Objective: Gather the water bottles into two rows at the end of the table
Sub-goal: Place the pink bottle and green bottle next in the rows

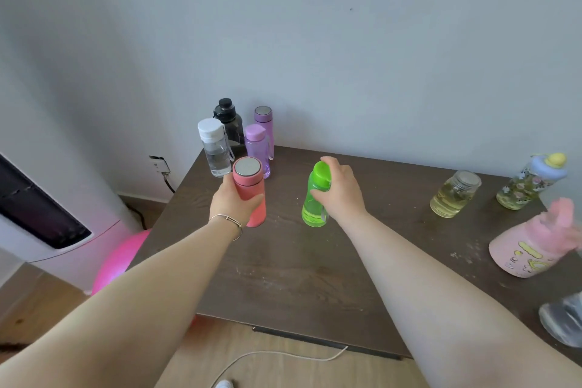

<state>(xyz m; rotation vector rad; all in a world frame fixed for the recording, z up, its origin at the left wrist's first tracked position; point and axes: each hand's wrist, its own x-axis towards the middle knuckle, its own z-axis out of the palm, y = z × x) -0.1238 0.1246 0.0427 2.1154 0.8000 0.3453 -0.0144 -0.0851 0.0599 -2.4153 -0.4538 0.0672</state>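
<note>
My left hand (231, 203) grips a coral-red flask (250, 186) with a steel lid, upright near the table's left end. My right hand (338, 189) grips the upper part of a green bottle (315, 203), which stands about a hand's width to the right. Behind them, at the far left corner of the brown table (283, 268), stand a clear bottle with a white cap (215, 148), a black bottle (228, 118), a translucent purple bottle (256, 143) and a purple flask (264, 120).
At the right stand a glass jar of yellowish liquid (455, 194), a flowered bottle with a blue cap (532, 181), a pink cartoon bottle (532, 244) and a clear bottle (563, 320) cut off by the frame. A pink ball (116, 258) and a white appliance (47, 217) sit left of the table.
</note>
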